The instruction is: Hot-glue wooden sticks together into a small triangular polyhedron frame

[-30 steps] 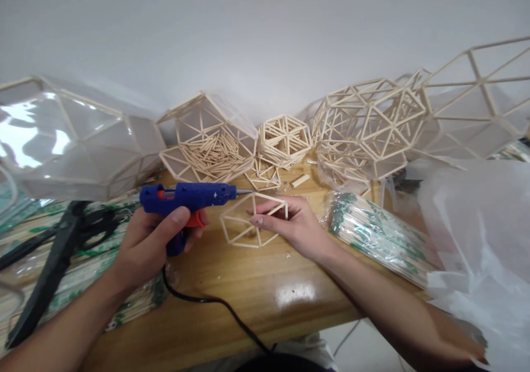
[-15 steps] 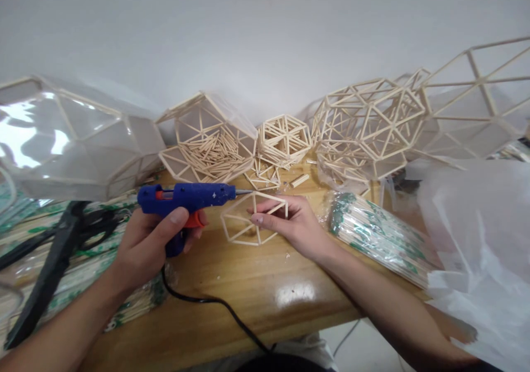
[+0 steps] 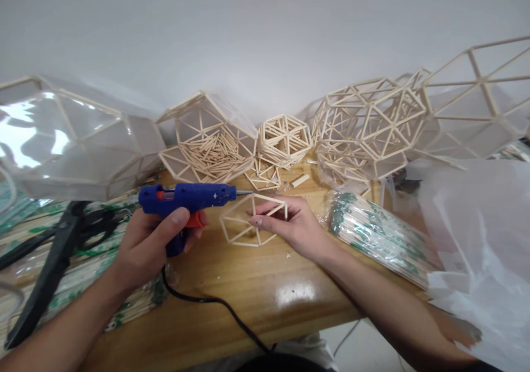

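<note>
Green print is carried by the plastic bag (image 3: 383,239) of sticks at the right, too blurred to be read; a small white mark is seen on the side of the blue glue gun (image 3: 194,196). The handle of the glue gun is clamped in the left hand (image 3: 143,237), the fingers wrapped around it by the orange trigger (image 3: 194,219) and the thumb laid along the near side. Whether the trigger is pressed cannot be told. A spoked stick frame (image 3: 242,232) is pinched near its hub between the thumb and fingers of the right hand (image 3: 300,228). The frame is held in mid-view over the table (image 3: 232,278), and the nozzle (image 3: 243,192) is pointed rightward at its top corner; contact cannot be made out. The forearms are angled in from the 2 lower corners, so that the hands are faced toward each other, apart. A black cord (image 3: 207,299) is trailed across the table. Larger stick structures (image 3: 394,126) are lined up by the wall (image 3: 265,41), 1 filled with loose sticks (image 3: 215,154).
</note>
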Action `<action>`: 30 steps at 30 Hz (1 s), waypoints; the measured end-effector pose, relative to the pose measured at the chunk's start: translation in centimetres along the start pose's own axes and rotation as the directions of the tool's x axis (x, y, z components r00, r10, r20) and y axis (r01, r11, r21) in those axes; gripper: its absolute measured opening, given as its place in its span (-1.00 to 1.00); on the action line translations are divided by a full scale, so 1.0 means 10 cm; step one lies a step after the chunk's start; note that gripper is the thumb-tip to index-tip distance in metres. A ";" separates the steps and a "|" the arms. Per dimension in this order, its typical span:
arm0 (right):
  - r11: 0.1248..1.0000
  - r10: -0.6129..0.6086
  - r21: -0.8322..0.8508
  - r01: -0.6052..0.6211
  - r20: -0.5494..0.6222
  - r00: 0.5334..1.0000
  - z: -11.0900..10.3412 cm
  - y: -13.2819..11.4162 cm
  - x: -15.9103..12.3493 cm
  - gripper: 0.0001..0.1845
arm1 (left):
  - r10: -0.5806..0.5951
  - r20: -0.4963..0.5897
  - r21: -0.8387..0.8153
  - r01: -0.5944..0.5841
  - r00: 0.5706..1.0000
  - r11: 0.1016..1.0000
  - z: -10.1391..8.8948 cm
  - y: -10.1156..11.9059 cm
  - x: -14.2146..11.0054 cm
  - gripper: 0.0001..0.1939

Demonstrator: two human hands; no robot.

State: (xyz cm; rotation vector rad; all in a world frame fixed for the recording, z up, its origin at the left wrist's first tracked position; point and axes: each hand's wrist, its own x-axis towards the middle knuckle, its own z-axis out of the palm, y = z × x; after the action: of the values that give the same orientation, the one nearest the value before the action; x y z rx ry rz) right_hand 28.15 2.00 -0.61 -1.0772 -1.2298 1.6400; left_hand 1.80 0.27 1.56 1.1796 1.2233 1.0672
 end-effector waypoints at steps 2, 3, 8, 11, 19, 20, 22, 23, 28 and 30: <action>1.000 0.006 -0.006 -0.006 0.001 1.000 0.00 0.01 0.00 -0.69 | -0.005 0.001 0.007 0.005 1.000 1.000 0.01 0.00 0.01 -0.49; 1.000 0.006 -0.010 -0.006 0.002 1.000 0.00 0.01 0.00 -0.69 | -0.011 0.001 0.010 0.011 1.000 1.000 0.01 0.00 0.02 -0.48; 1.000 -0.009 -0.013 0.009 0.013 1.000 0.01 0.00 0.00 -0.69 | -0.045 -0.008 0.009 0.045 0.999 0.999 0.01 -0.01 0.02 -0.48; 1.000 -0.003 -0.010 0.003 0.019 1.000 0.01 -0.01 0.00 -0.70 | -0.044 -0.007 -0.030 0.044 0.999 0.999 0.01 0.01 0.01 -0.49; 1.000 -0.005 -0.020 0.005 0.019 1.000 0.01 -0.01 0.00 -0.65 | -0.045 0.025 -0.019 0.045 0.999 0.999 -0.01 0.01 0.00 -0.51; 1.000 -0.004 -0.011 0.004 0.015 1.000 0.01 -0.01 0.01 -0.65 | -0.045 0.027 -0.009 0.045 0.999 0.999 -0.01 0.00 0.00 -0.51; 1.000 0.006 0.009 -0.006 0.009 1.000 0.01 -0.02 0.01 -0.65 | -0.041 0.014 0.003 0.041 0.999 0.999 -0.02 -0.01 0.00 -0.52; 1.000 0.013 0.017 -0.013 0.009 1.000 0.01 -0.02 0.01 -0.65 | -0.039 0.003 0.005 0.039 0.999 0.999 -0.02 -0.02 0.00 -0.53; 0.999 0.031 0.038 -0.031 0.016 0.999 0.01 -0.02 0.01 -0.68 | -0.011 0.003 0.030 0.011 1.000 0.999 -0.02 -0.05 0.01 -0.54; 0.999 0.027 0.029 -0.028 0.013 1.000 0.01 -0.02 0.01 -0.69 | 0.013 -0.016 0.022 -0.013 1.000 1.000 0.00 -0.05 0.00 -0.55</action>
State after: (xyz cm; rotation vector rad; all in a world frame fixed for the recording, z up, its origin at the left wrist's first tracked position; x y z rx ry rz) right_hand 28.07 2.13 -0.44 -1.0714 -1.2002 1.6831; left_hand 1.80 0.24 1.09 1.1991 1.2442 1.0774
